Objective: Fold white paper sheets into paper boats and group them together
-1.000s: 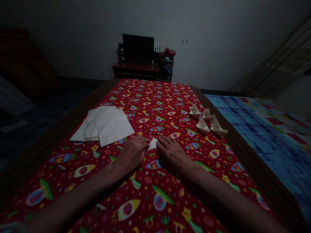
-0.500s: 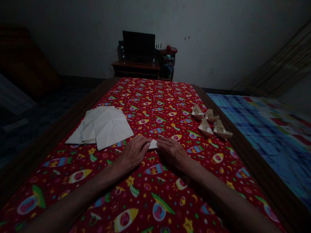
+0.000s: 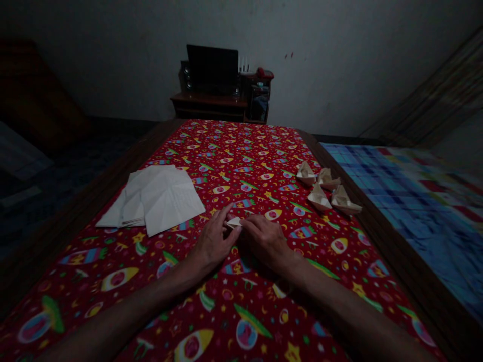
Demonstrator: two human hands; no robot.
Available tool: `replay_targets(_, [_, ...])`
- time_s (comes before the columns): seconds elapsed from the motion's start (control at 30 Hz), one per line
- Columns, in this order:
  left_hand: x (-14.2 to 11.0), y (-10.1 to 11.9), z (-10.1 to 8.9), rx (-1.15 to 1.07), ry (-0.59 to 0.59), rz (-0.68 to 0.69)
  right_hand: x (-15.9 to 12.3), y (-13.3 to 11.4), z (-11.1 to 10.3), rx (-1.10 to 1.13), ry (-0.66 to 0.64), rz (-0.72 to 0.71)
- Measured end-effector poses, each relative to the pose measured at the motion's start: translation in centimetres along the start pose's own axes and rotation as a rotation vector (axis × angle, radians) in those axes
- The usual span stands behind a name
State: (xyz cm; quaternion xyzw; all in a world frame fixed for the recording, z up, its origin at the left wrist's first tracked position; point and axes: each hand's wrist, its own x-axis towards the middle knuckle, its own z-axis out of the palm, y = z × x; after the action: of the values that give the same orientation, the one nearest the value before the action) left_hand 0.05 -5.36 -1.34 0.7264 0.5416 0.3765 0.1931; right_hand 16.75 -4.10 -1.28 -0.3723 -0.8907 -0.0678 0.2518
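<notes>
Between my two hands, at the middle of the table, is a small folded piece of white paper (image 3: 234, 222). My left hand (image 3: 216, 237) holds its left side, with the thumb along the near edge and the fingers curved beyond it. My right hand (image 3: 267, 239) pinches the paper's right end, its fingers bent together. Much of the paper is hidden by the fingers. To the left lies a stack of creased white paper sheets (image 3: 171, 198). Several folded paper boats (image 3: 319, 197) stand grouped to the right.
A red patterned cloth (image 3: 249, 281) covers the table, with dark wooden edges (image 3: 381, 234) showing. Beyond it stand a black monitor (image 3: 212, 68), speakers and a red telephone (image 3: 264, 74) on a desk. A blue checked sheet (image 3: 377, 186) lies to the right.
Both hands were flat on the paper's ends. The paper is now lifted and tilted, the left fingers have spread around it, and the right fingers have curled into a pinch.
</notes>
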Motion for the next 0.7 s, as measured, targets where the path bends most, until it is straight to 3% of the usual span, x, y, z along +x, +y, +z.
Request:
replay_targets(0.1, [-0.1, 0.2, 0.2, 0.068, 0.022, 0.024, 0.0, -0.5, 0.0, 0.115, 0.048, 0.07])
replay_targets(0.3, [0.0, 0.3, -0.1, 0.092, 0.022, 0.076, 0.3, -1.2, -0.4, 0.419, 0.092, 0.35])
replay_targets(0.47, [0.2, 0.1, -0.6, 0.096, 0.013, 0.181, 0.3, -1.0, -0.2, 0.434, 0.014, 0.384])
replay_targets(0.6, [0.5, -0.4, -0.3, 0.064, 0.031, 0.132, 0.5, -0.7, 0.2, 0.579, -0.023, 0.525])
replay_targets(0.7, [0.7, -0.9, -0.3, 0.073, -0.001, 0.153, 0.4, -0.5, 0.1, 0.481, -0.066, 0.519])
